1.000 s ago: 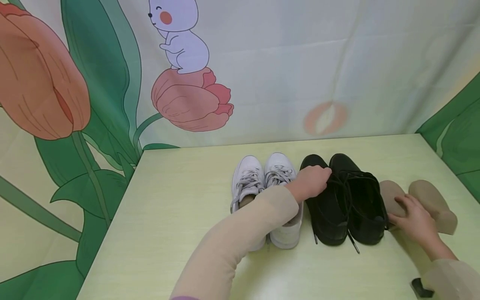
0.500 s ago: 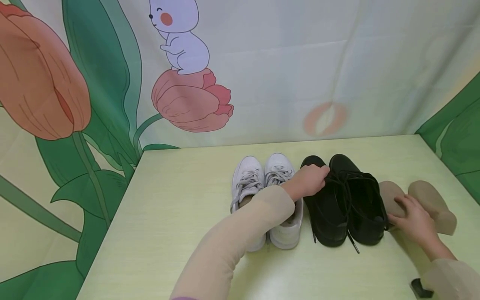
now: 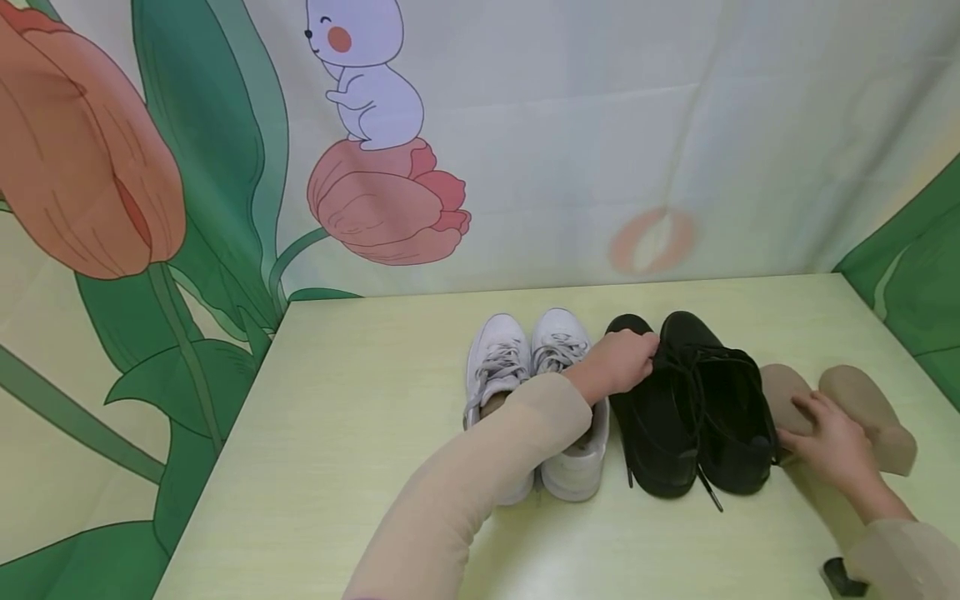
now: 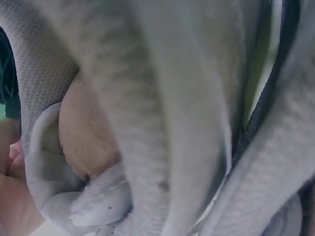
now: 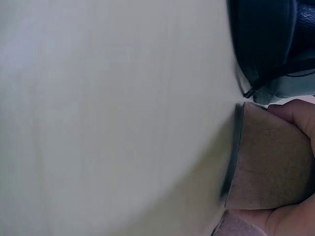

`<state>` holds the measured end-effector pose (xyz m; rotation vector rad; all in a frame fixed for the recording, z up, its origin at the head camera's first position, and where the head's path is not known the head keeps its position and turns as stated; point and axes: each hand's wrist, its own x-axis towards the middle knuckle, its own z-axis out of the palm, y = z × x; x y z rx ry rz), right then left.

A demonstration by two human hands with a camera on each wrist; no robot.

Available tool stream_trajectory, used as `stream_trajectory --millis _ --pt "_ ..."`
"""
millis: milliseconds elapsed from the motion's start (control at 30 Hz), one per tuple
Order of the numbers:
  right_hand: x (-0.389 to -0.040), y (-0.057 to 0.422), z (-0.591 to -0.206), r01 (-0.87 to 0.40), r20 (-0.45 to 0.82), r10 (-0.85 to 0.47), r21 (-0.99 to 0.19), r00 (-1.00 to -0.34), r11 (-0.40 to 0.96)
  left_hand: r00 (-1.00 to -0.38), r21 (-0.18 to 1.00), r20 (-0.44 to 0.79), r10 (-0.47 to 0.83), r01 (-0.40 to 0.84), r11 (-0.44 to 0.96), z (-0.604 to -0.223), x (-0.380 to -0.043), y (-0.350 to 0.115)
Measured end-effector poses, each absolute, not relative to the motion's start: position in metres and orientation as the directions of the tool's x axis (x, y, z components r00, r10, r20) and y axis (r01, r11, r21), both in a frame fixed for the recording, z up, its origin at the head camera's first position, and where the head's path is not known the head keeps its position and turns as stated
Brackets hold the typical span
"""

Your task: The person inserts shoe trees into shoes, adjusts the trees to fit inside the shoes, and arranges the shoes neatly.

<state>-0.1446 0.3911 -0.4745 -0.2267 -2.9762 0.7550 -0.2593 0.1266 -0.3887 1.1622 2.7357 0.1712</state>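
The white shoes (image 3: 572,482) are showing light grey laces (image 3: 504,360), and the black shoes (image 3: 660,433) are wearing black laces (image 3: 693,358). The tan pieces (image 3: 855,400) are looking plain. Both sleeves (image 3: 465,483) are showing soft cream. The table (image 3: 360,400) is looking pale yellow. Behind, the white cloth (image 3: 540,167) is showing a big orange tulip (image 3: 82,158), a pink tulip (image 3: 375,208), green leaves (image 3: 206,142) and a white animal (image 3: 386,108) with an orange-pink cheek (image 3: 340,39).
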Motion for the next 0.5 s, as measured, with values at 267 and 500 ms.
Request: stream_trajectory --millis 267,500 --pt "-0.146 0.396 -0.463 0.09 0.04 0.129 -0.519 -0.991 0.85 -0.689 0.219 -0.104 0.717 0.687 0.693 -0.387 -0.261 0.126" --pt "-0.148 0.396 -0.448 0.094 0.028 0.128 -0.532 -0.991 0.842 -0.69 0.232 -0.116 0.714 0.68 0.695 -0.387 -0.262 0.126"
